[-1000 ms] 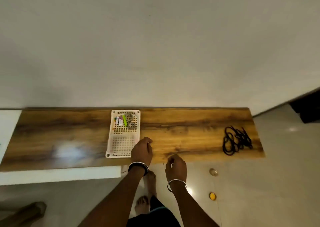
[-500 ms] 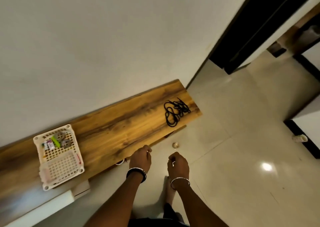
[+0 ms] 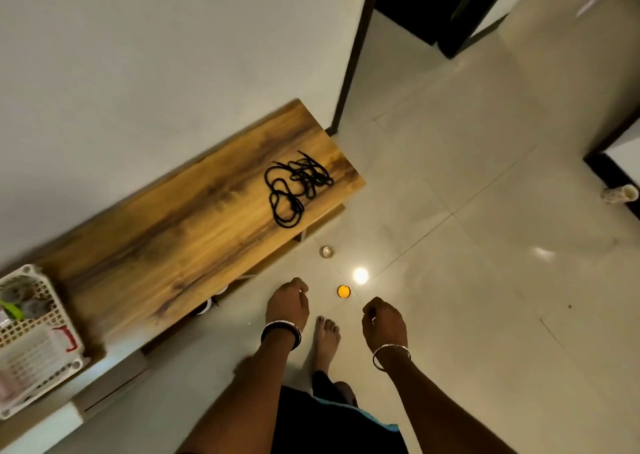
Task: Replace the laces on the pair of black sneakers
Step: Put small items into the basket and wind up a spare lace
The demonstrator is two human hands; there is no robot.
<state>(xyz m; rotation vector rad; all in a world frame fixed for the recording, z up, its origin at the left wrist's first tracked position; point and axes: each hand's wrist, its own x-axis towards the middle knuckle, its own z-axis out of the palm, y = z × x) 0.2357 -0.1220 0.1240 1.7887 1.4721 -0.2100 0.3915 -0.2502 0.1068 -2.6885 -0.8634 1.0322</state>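
Observation:
A tangle of black laces [image 3: 298,188] lies on the right end of the wooden shelf top [image 3: 194,232]. Under the shelf's front edge a dark shape with a white rim [image 3: 207,306] peeks out; I cannot tell whether it is a sneaker. My left hand [image 3: 289,303] hangs over the floor just off the shelf's front edge, fingers loosely curled and holding nothing. To its right, my right hand [image 3: 382,318] also hangs loosely curled and empty. Both hands are well short of the laces.
A white plastic basket [image 3: 38,342] with small items stands on the shelf's left end. A small orange disc [image 3: 343,291] and a round metal piece [image 3: 326,251] lie on the tiled floor. A dark doorway [image 3: 408,3] opens at the back right. My bare foot [image 3: 327,339] stands between my hands.
The view has swung to the right, so the shelf now lies to my left. Both hands have come off the shelf's front edge and hang over the floor, further apart.

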